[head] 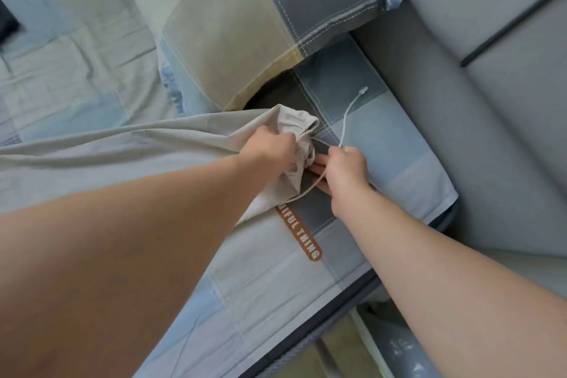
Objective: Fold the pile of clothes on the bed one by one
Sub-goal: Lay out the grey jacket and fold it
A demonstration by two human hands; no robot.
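Observation:
A pair of beige drawstring trousers [129, 144] lies stretched across the bed, waistband toward the right. My left hand [270, 147] grips the bunched waistband [299, 124]. Just to its right, my right hand [345, 169] pinches the pale drawstring [346, 115], which curls up and ends in a tip over the sheet. Another loop of the cord runs under my right hand back to the waistband. The trouser legs run off the left edge of the view.
The bed has a patchwork sheet [383, 144] in blue, grey and cream with a brown label [302, 235]. A matching pillow [260, 18] lies just behind the waistband. A grey padded headboard [491, 24] stands at the right. The mattress corner and floor show below.

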